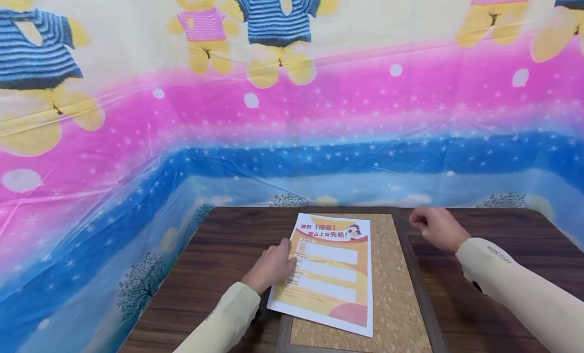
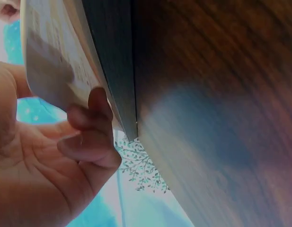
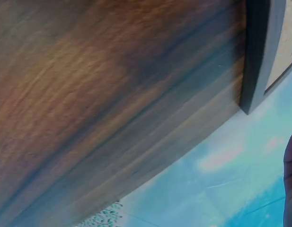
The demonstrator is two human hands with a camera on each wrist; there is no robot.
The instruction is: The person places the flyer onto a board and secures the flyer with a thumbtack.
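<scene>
A printed paper flyer [image 1: 335, 292] in orange, yellow and red lies aslant over a framed cork board [image 1: 392, 282], its lower left corner reaching past the frame. My left hand [image 1: 272, 264] pinches the flyer by its left edge. The left wrist view shows the curled fingers [image 2: 91, 135] of that hand at the sheet's edge, beside the dark frame. Right of the board, my right hand [image 1: 440, 230] hovers by the table's far edge with fingers curled in and nothing visible in them. Only a sliver of it enters the right wrist view.
The board rests on a dark wood-grain table [image 1: 196, 272]. Behind and to the left hangs a cloth [image 1: 347, 99] printed with bears, snowflakes and trees. The board's raised frame [image 3: 259, 52] borders the tabletop in the right wrist view.
</scene>
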